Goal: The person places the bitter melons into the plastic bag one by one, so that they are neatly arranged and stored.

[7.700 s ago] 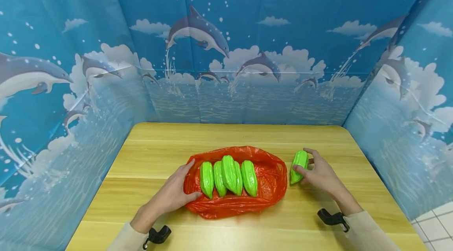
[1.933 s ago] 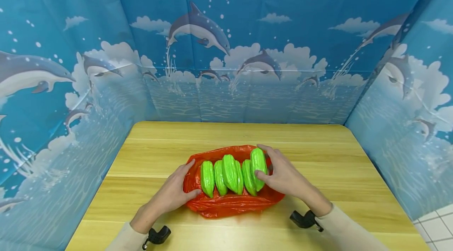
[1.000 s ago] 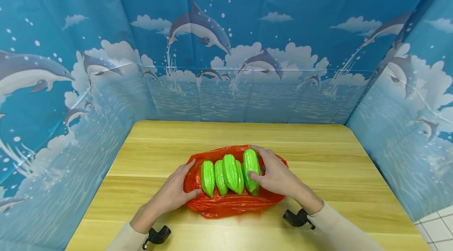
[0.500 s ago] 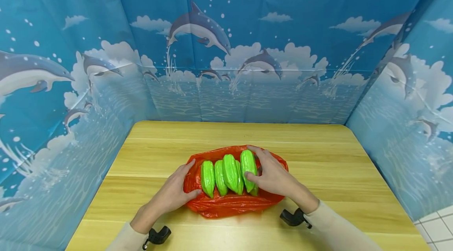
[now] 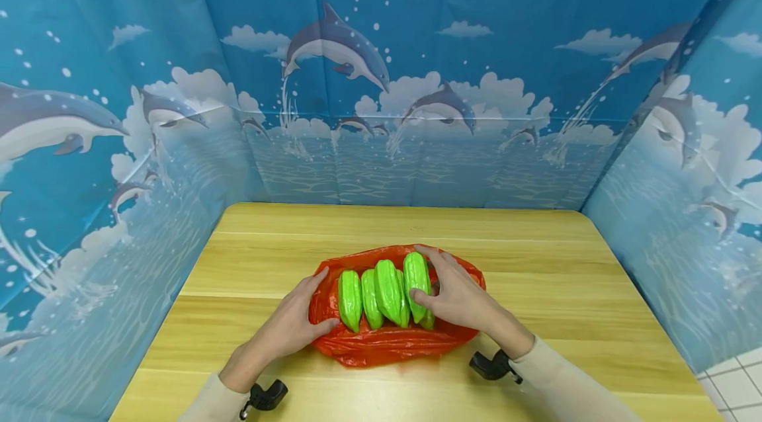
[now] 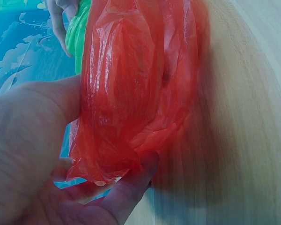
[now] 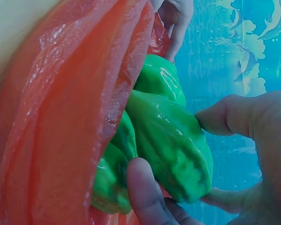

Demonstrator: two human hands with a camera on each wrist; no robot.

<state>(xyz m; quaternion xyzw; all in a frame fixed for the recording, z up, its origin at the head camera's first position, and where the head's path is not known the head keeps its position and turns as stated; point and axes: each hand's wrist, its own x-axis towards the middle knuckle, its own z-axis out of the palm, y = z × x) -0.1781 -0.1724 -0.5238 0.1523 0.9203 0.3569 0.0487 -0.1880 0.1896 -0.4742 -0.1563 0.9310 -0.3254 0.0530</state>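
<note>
A red plastic bag [image 5: 395,348] lies on the table with its mouth spread wide. Several glossy green, ridged, star-fruit-like fruits [image 5: 349,299] stand side by side in it. My left hand [image 5: 290,321] holds the bag's left edge, the thumb over the rim; in the left wrist view the fingers lie against the outside of the plastic [image 6: 126,93]. At the right end of the row, my right hand [image 5: 463,297] grips one green fruit [image 5: 417,276] between thumb and fingers. That fruit sits on top of and against its neighbours, partly covering one [image 7: 110,183] in the right wrist view.
The wooden table [image 5: 536,230] reaches beyond the bag on all sides. A blue dolphin-print curtain [image 5: 381,164] closes off its back and both sides. Black wrist mounts [image 5: 268,395] sit at both sleeves.
Over several seconds, my right hand has carried a green fruit from the table's right side leftward into the bag. Lately it has shifted slightly left against the row. The left hand stays put.
</note>
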